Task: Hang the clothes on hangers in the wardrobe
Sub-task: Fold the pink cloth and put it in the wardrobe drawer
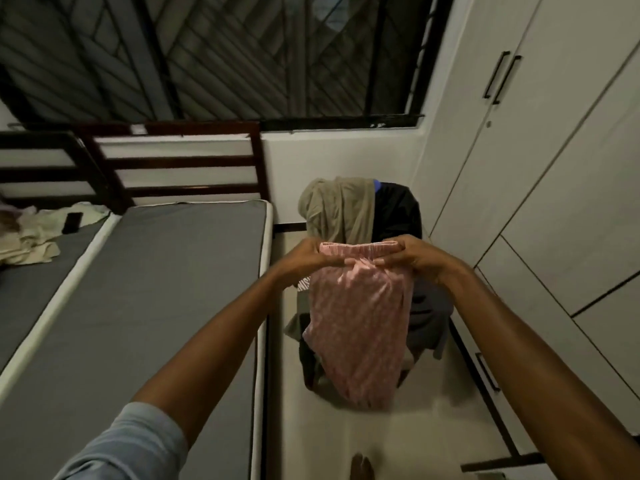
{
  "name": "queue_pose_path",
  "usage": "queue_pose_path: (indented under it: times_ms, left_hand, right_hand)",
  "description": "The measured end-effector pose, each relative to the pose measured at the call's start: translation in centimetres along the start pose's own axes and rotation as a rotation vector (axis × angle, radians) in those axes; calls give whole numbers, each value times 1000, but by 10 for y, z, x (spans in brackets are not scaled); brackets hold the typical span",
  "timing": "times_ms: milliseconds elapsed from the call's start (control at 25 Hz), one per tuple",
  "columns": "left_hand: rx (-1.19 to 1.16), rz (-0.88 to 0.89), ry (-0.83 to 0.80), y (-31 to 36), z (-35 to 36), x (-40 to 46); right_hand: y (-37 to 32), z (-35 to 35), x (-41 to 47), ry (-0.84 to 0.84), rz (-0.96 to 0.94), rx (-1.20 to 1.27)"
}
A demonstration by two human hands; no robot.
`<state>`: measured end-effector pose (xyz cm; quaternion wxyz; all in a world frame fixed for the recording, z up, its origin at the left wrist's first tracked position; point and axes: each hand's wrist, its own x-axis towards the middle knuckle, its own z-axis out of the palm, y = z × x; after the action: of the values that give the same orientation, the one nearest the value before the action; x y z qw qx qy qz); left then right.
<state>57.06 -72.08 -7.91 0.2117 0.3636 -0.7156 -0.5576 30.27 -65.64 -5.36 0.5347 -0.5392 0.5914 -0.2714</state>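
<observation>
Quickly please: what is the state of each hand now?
Left hand: closed, gripping the pink garment at its top edge.
Right hand: closed, gripping the same garment's top edge.

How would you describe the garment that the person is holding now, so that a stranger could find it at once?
Look between the grey mattress and the white wardrobe, above the heap of clothes. Both hands, left hand and right hand, grip the pink garment by its top edge. It alone is pink and patterned; its neighbours are beige and dark.
</observation>
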Motion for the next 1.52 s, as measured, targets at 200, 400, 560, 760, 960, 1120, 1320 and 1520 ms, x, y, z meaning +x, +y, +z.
queue_pose_path:
  times_ms: [200,400,560,760,960,1120,1320,1520]
  left_hand:
    - [-149,-20,151,-26,-40,-79]
    - [-43,-47,350,-66,-83,-127]
    - [-57,-118,478,-111,-128,-151]
    - [-120,-190,644,-161,-190,-149]
    - [-159,-202,697,-180,-259,-134]
    - [-190,-201,706,-194,-289,-144]
    - [-152,-264,593,-231,-296,-191]
    - [-108,-432,455,-324,-244,-267]
  right_hand:
    - [-21,79,9,-5,-18,107]
    - [-26,154,31,-34,-57,160]
    - [-26,214,78,-45,-118,117]
    - [-34,271,167,11,-85,191]
    - [-52,304,246,-28,-97,240]
    - [-57,330,276,-45,-126,246]
    - [-33,370,268,-117,-127,185]
    - [68,449,231,-166,-38,123]
